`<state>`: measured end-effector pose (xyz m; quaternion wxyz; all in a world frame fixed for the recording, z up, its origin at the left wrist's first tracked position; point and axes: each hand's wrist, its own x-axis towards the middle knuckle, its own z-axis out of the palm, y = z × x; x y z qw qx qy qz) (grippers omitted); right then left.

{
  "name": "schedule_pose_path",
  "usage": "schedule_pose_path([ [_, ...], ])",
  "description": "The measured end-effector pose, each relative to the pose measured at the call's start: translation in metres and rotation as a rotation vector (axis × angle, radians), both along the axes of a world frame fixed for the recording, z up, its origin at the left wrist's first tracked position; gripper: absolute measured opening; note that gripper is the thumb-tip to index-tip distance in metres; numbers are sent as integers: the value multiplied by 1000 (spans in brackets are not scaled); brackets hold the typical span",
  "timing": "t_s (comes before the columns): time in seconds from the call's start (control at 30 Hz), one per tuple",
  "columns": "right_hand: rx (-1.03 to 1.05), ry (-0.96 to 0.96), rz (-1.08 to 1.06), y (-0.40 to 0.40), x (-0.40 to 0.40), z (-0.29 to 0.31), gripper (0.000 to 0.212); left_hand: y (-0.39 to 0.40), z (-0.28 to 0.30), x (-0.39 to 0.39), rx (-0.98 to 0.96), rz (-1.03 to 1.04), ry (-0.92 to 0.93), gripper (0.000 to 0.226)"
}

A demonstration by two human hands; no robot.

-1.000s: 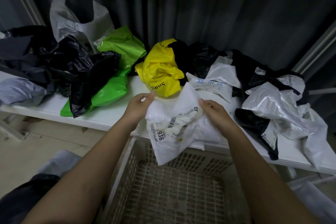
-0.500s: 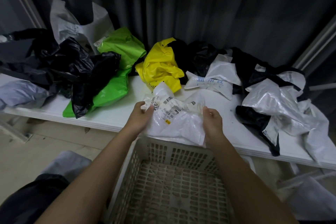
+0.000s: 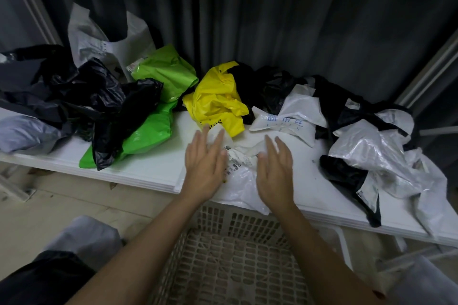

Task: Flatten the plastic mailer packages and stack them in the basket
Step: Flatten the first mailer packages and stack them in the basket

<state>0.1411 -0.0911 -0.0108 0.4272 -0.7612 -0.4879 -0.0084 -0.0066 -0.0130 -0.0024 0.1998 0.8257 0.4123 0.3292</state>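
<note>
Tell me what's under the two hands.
Both the left hand and right hand lie flat on a crumpled white mailer on the table; its covered parts stay hidden.

Mailer (image 3: 241, 176) on table (image 3: 153, 168) edge, basket (image 3: 233, 255) below, other mailers (image 3: 215, 101) behind.

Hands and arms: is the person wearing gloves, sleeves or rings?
No. The left hand and right hand are bare, with no gloves, rings or watch in sight. Both forearms are bare too, with no sleeves showing in this view.
</note>
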Motion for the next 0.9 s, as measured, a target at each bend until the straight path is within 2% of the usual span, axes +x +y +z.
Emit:
schedule_pose_path([
  [0.07, -67, -185, 134, 6, -5, -5, 56, 4, -5, 8, 107, -109, 188, 58],
  [0.17, -255, -238, 184, 13, -3, -11, 65, 15, -12, 13, 217, -149, 344, 66],
  [0.3, -352, -315, 184, 17, -2, -13, 70, 20, -19, 16, 139, -148, 389, 63],
  [0.53, -508, -290, 203, 14, -1, -27, 84, 18, -47, 13, 128, -122, 469, 63],
  [0.9, -537, -258, 174, 22, -1, -46, 77, 19, -62, 17, 82, -88, 475, 69],
])
